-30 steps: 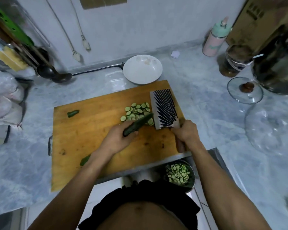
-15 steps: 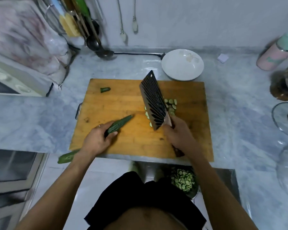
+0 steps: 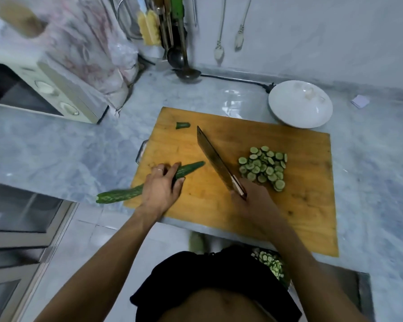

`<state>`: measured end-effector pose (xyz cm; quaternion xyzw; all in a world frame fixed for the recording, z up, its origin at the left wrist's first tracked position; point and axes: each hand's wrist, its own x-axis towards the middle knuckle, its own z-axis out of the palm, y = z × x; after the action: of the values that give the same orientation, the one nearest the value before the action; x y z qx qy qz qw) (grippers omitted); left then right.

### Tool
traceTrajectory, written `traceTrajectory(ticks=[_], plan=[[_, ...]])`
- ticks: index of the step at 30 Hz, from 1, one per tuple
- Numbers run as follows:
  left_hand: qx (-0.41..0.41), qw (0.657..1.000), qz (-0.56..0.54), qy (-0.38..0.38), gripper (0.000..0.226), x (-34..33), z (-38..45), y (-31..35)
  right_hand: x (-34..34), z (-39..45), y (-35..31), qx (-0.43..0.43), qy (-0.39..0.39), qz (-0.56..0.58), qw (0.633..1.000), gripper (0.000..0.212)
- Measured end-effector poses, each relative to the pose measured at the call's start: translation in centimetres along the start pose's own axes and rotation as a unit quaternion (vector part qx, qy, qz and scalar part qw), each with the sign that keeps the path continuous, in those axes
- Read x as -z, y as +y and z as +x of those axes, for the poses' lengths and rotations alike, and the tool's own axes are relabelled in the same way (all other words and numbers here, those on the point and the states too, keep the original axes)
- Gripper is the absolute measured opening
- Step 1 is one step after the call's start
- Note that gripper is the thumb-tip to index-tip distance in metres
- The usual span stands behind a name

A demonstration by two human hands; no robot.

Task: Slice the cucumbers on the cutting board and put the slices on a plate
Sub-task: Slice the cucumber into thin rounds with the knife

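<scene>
The left hand (image 3: 159, 189) grips the cucumber (image 3: 149, 183), whose long axis slants up to the right across the cutting board (image 3: 300, 205), tip nearest the knife (image 3: 216, 159) gripped by the right hand (image 3: 254, 203); slices (image 3: 264, 167) lie beyond, the plate (image 3: 300, 104) farther.

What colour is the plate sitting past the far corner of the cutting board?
The plate is plain white, seen clearly in the head view.
</scene>
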<state>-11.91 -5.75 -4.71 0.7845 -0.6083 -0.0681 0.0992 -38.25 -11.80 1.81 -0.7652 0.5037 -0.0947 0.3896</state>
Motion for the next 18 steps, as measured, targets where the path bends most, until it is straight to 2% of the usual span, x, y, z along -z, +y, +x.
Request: traceTrajectory(ticks=[3,5,7,9,10,11,13,14,15,18], plan=[[-0.011,1.0,-0.023,0.004,0.046,0.5,0.7,0.4,-0.1,0.1,0.1,-0.008,0.003,0.007,1.0,0.018],[0.007,0.996,-0.085,0.007,0.042,1.5,1.7,0.6,-0.2,0.0,-0.1,-0.006,0.016,0.018,1.0,0.012],[0.063,0.979,-0.184,0.059,0.037,2.9,3.1,0.2,-0.1,0.0,-0.6,-0.009,0.029,0.029,0.999,0.01],[0.171,0.931,-0.294,0.131,0.033,4.9,4.8,-0.7,0.0,0.2,-0.9,-0.011,0.037,0.046,0.998,0.011],[0.246,0.887,-0.359,0.153,0.031,6.1,5.7,-1.1,0.0,0.3,-1.1,-0.012,0.039,0.054,0.998,0.01],[0.325,0.824,-0.434,0.163,0.028,7.2,6.5,-1.4,0.0,0.4,-1.3,-0.011,0.041,0.06,0.997,0.009],[0.437,0.675,-0.575,0.154,0.025,8.7,7.6,-1.7,-0.3,0.8,-1.8,-0.005,0.05,0.065,0.997,0.01],[0.465,0.615,-0.62,0.149,0.025,8.8,7.8,-1.8,-0.5,1.0,-2.0,-0.001,0.053,0.066,0.996,0.009],[0.481,0.57,-0.65,0.143,0.024,8.7,7.8,-1.8,-0.7,1.1,-2.3,0.001,0.052,0.068,0.996,0.007],[0.506,0.471,-0.708,0.144,0.031,6.9,6.9,-2.0,-1.1,1.6,-2.8,0.001,0.045,0.071,0.996,0.006]])
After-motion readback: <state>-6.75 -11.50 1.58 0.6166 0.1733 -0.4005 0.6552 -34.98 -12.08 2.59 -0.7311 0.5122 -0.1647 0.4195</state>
